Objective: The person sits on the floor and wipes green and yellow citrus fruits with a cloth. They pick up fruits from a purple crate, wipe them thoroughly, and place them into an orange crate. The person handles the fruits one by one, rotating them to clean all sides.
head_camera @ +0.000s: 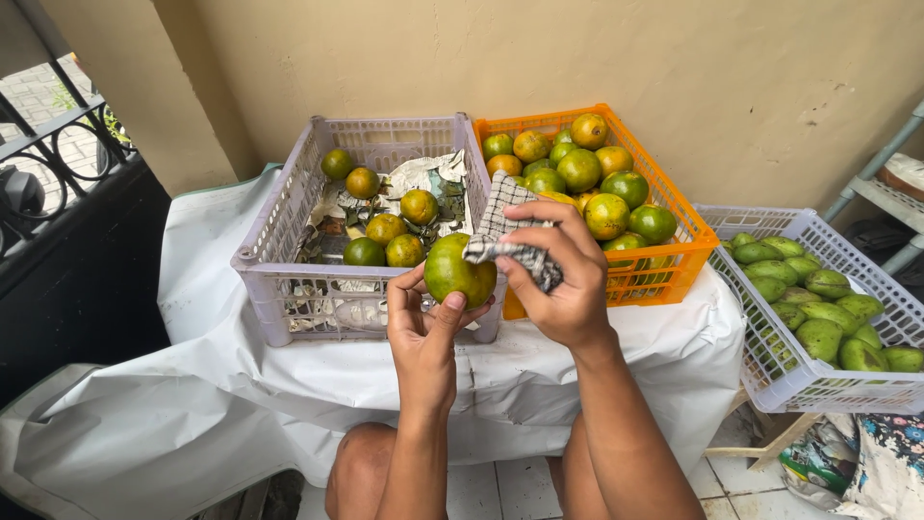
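Observation:
My left hand (423, 323) holds a green-orange citrus fruit (456, 271) from below, fingers wrapped around its underside. My right hand (558, 279) grips a checked black-and-white cloth (505, 226) and presses it against the fruit's upper right side. Both hands are raised in front of two crates. The lilac crate (279, 231) behind my left hand holds several similar fruits on crumpled newspaper. The orange crate (688, 226) behind my right hand is piled full of the same green and orange fruits.
Both crates sit on a surface covered by a white sheet (202, 385). A white basket (799, 380) of green mangoes stands at the right. A black metal gate (58, 154) is at the left, a beige wall behind. My knees show below.

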